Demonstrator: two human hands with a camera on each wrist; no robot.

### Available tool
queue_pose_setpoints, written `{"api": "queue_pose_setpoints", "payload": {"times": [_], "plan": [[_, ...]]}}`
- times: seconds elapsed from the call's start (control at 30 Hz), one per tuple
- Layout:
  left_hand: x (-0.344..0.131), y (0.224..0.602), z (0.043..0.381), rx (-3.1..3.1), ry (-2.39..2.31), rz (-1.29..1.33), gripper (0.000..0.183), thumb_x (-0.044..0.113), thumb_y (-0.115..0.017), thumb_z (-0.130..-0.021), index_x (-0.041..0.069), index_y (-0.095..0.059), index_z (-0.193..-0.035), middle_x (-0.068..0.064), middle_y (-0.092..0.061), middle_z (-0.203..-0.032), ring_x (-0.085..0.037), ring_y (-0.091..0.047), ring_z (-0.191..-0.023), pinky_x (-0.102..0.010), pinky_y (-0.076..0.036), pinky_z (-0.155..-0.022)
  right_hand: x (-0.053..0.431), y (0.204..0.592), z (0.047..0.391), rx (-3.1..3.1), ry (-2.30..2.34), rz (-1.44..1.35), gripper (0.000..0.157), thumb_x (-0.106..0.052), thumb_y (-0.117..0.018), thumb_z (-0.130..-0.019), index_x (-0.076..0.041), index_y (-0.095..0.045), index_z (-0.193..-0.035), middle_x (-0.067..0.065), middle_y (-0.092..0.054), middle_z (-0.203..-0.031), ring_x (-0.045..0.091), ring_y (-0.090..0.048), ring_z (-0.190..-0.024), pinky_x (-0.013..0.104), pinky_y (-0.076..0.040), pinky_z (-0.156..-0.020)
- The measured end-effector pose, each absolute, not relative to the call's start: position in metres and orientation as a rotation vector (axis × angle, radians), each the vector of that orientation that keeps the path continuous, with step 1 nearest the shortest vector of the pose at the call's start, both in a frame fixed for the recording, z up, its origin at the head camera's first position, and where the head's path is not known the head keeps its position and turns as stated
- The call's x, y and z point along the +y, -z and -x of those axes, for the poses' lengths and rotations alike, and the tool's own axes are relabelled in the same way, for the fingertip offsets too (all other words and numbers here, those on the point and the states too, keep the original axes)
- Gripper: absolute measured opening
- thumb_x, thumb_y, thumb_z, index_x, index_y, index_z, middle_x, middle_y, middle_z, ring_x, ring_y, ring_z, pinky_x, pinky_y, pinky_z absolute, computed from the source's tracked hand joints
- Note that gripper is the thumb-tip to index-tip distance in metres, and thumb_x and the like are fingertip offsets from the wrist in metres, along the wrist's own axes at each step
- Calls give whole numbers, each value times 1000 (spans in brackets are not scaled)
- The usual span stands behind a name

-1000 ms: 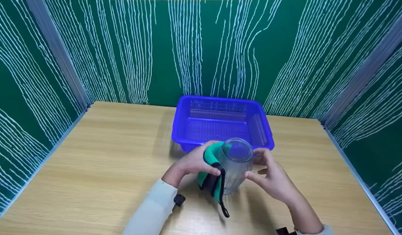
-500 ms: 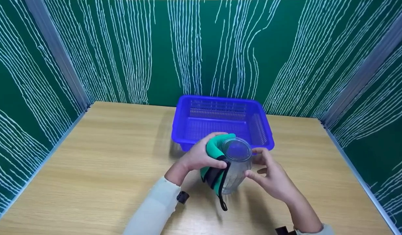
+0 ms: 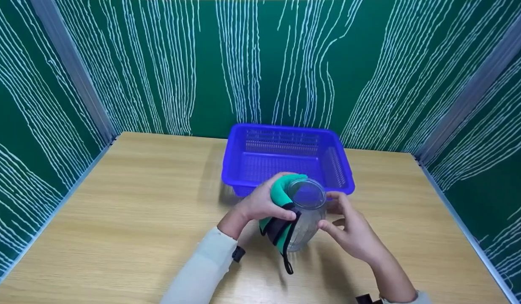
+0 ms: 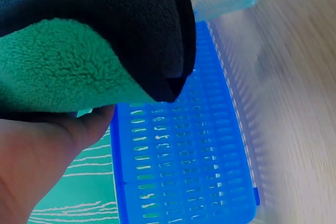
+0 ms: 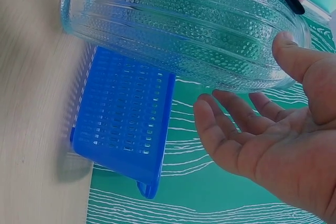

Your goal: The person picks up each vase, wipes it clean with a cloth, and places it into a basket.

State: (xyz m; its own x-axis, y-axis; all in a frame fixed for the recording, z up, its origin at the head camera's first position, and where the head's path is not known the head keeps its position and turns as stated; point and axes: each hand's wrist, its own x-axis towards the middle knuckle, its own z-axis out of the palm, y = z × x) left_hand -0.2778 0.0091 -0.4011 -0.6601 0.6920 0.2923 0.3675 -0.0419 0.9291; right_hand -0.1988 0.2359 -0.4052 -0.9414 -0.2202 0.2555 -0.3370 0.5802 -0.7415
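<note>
A clear ribbed glass jar [image 3: 307, 223] stands nearly upright in the head view, its round mouth facing up. My left hand [image 3: 264, 203] grips a green cloth with black trim and a hanging loop [image 3: 280, 193], and the cloth lies against the jar's left side. Thumb and fingers of my right hand [image 3: 354, 232] hold the jar from the right. In the right wrist view, the thumb touches the textured glass [image 5: 184, 40] near the rim and the fingers curl below it. Whether the jar's base touches the table cannot be told. The cloth hides part of the glass.
A blue plastic basket [image 3: 230, 162] with slotted walls sits just behind the jar, and nothing shows inside it. The wooden table [image 3: 137, 219] extends to both sides. Green panels with white wavy lines [image 3: 209, 84] close off the back and sides.
My left hand has slid the cloth a little up and to the right along the jar, mostly in the first half second. The right hand and jar have barely moved.
</note>
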Motion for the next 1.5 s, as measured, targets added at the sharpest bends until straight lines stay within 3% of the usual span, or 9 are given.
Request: {"api": "queue_pose_setpoints", "payload": {"times": [0.2,0.33,0.57,0.83,1.07,1.3,1.5], "plan": [[5,400,275,2012,-1699,-1135,80,25,-77,-64,17,-33,-130,-3,-49,-124,-27,-46,-113,-30,-38,-93,235,406,198,-2668,-1326,-462,57,-29,-63,-77,-17,-35,-125,3,-56,-112,17,-54,-101,26,-48,-73],[4,410,279,2007,-1698,-1131,81,26,-78,-62,22,-32,-129,-10,-46,-126,-19,-46,-112,-31,-37,-94,235,406,198,-2660,-1329,-461,57,-28,-64,-77,-18,-35,-125,3,-55,-112,17,-54,-101,26,-48,-72],[2,414,278,2046,-1657,-1128,86,25,-80,-60,20,-31,-130,-5,-48,-125,-16,-46,-112,-29,-35,-95,236,406,198,-2665,-1321,-460,57,-28,-63,-78,-18,-34,-126,4,-55,-113,17,-54,-101,27,-48,-73],[4,447,296,2142,-1575,-1140,93,21,-83,-55,29,-29,-131,7,-48,-123,-7,-45,-111,-29,-32,-97,235,408,197,-2622,-1361,-459,53,-24,-65,-76,-17,-39,-122,3,-57,-110,17,-54,-101,26,-48,-71],[4,454,297,2119,-1519,-1148,99,20,-85,-51,25,-28,-132,10,-45,-124,-9,-43,-113,-31,-32,-98,234,407,196,-2589,-1374,-487,50,-20,-65,-77,-15,-40,-120,5,-58,-110,18,-54,-101,26,-49,-70],[2,459,295,2248,-1410,-1034,101,29,-87,-45,37,-29,-127,15,-45,-119,-7,-43,-110,-31,-33,-96,229,400,192,-2614,-1363,-462,50,-14,-64,-77,-8,-40,-120,9,-58,-109,21,-55,-101,26,-48,-70],[3,467,294,2339,-1272,-1010,99,34,-86,-43,35,-31,-126,13,-46,-117,-7,-44,-108,-28,-34,-95,228,399,192,-2625,-1357,-449,50,-13,-64,-77,-8,-40,-120,10,-57,-110,22,-54,-101,26,-48,-71]]}}
